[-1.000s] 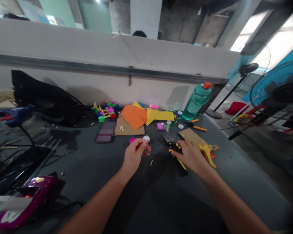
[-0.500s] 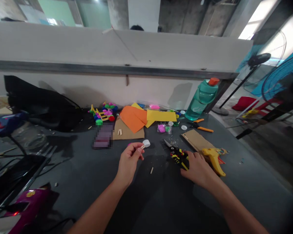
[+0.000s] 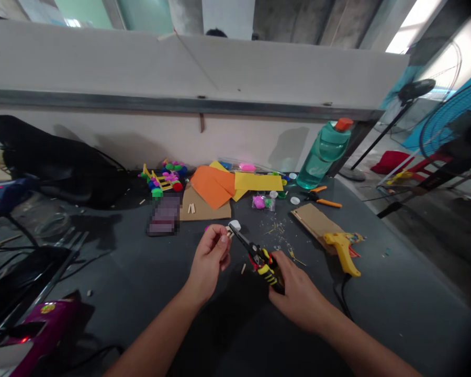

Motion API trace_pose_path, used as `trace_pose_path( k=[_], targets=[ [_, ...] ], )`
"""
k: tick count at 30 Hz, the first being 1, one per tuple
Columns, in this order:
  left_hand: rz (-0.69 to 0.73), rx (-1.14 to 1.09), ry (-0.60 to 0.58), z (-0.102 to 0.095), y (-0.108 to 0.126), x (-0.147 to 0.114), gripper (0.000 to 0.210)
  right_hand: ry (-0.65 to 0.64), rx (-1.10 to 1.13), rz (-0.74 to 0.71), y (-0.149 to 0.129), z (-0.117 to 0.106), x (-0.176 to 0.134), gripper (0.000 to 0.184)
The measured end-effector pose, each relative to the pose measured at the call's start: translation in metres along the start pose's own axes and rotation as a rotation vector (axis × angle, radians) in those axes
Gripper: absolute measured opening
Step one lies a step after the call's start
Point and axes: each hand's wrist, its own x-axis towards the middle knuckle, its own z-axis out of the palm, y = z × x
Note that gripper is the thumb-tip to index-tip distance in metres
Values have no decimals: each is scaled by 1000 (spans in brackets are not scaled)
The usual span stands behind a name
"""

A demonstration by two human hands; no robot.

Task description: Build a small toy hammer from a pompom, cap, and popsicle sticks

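Observation:
My left hand [image 3: 209, 258] pinches a short wooden stick [image 3: 230, 232] between thumb and fingers, just above the dark table. My right hand [image 3: 295, 292] grips black snips with red and yellow handles [image 3: 258, 256], and their blades point up-left at the stick's tip. A white bottle cap [image 3: 234, 225] and a pink one [image 3: 206, 228] lie right behind the left hand. Another small stick piece [image 3: 243, 268] lies on the table between my hands.
A yellow glue gun [image 3: 341, 246] rests on a cardboard strip [image 3: 310, 219] at right, with orange pliers [image 3: 325, 202] and a teal bottle [image 3: 321, 156] behind. Orange and yellow paper sheets [image 3: 235, 184], coloured caps [image 3: 165, 176] and a black bag [image 3: 58, 162] sit at the back wall. A purple tool [image 3: 35, 327] lies front left.
My right hand took the snips off the table and brought them left to the stick in my left hand. The left hand stayed nearly in place.

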Motion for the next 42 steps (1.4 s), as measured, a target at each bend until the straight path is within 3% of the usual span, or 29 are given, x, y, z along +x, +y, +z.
trace_pose_path(
  k=[17, 34, 42],
  targets=[
    [-102, -26, -28, 2, 3, -3, 31, 12, -63, -30, -3, -3, 0, 51],
    [-54, -85, -58, -6, 1, 0, 26, 72, -163, -98, -6, -5, -2, 51],
    [60, -42, -75, -7, -2, 0, 24, -7, -154, -116, -11, -6, -3, 47]
  ],
)
